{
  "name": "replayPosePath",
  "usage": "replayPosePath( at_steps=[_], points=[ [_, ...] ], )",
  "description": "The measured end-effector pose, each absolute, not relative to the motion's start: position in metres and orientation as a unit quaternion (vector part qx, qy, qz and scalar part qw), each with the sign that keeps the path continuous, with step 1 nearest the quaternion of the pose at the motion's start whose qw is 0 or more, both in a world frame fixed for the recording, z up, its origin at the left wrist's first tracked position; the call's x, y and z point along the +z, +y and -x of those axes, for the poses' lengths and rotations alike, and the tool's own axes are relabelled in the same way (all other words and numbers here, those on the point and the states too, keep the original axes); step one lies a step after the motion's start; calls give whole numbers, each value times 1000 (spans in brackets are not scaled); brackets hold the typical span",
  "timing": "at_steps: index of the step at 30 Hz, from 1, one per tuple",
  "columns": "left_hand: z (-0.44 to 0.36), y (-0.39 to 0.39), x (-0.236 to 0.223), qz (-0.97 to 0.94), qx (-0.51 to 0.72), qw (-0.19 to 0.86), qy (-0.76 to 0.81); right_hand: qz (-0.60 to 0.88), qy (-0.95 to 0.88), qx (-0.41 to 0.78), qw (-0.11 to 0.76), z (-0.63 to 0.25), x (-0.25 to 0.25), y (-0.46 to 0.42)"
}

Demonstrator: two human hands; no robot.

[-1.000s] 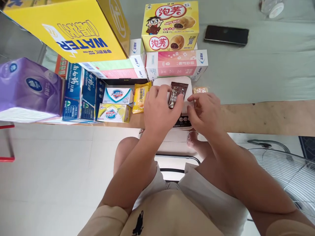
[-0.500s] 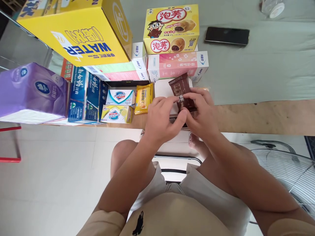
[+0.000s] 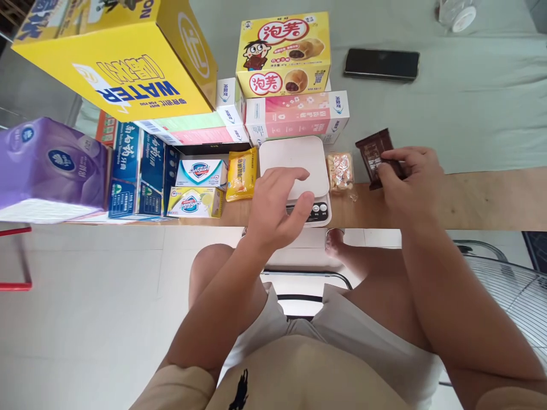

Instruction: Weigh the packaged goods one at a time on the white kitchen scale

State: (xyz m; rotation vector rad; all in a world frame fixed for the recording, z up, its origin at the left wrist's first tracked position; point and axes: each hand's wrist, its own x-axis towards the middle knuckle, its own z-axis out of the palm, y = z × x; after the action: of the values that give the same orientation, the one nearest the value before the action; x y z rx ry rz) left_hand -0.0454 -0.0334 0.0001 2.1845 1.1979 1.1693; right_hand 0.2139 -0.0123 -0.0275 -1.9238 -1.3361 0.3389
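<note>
My right hand [image 3: 412, 179] pinches a brown snack packet [image 3: 375, 152] at the front of the table, to the right of a small clear-wrapped snack [image 3: 341, 172]. Over the near left part of a white kitchen scale [image 3: 294, 151] is my left hand [image 3: 280, 202], its fingers apart and holding nothing. The scale's plate is bare, and my left hand partly hides the control panel along its front edge. Left of the scale lies a yellow packet [image 3: 240, 176], beside two soap boxes, one blue and white [image 3: 200, 172], one yellow [image 3: 194, 202].
Behind the scale are a pink and white box [image 3: 299, 114] and a yellow puff box [image 3: 284, 51]. Blue toothpaste boxes [image 3: 137, 171], a purple tissue pack [image 3: 51, 165] and a large yellow carton [image 3: 123, 68] stand left. A phone [image 3: 382, 64] lies at the back right.
The brown packet has moved right with my right hand, from above the scale to the table beyond the clear-wrapped snack. My left hand has let go of it and remains by the scale.
</note>
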Motion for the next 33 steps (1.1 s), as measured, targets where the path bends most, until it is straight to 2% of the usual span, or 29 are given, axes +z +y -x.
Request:
replayPosePath(
  at_steps=[3, 5, 11, 15, 22, 33],
  points=[
    [45, -33, 2, -777, 416, 191, 433, 766, -535, 167, 315, -216, -30, -15],
    [47, -33, 3, -769, 422, 185, 443, 769, -539, 165, 303, -215, -29, -16],
    [67, -22, -2, -687, 365, 87, 622, 666, -618, 55, 415, -190, -24, -21],
    [91, -18, -13, -645, 304, 53, 700, 560, -715, 46, 415, -149, -23, -28],
    [111, -31, -24, -695, 197, 52, 690, 476, -765, 87, 425, -99, -23, -34],
    [118, -22, -15, -703, 249, 65, 663, 497, -757, 106, 411, -104, -25, -34]
  ],
)
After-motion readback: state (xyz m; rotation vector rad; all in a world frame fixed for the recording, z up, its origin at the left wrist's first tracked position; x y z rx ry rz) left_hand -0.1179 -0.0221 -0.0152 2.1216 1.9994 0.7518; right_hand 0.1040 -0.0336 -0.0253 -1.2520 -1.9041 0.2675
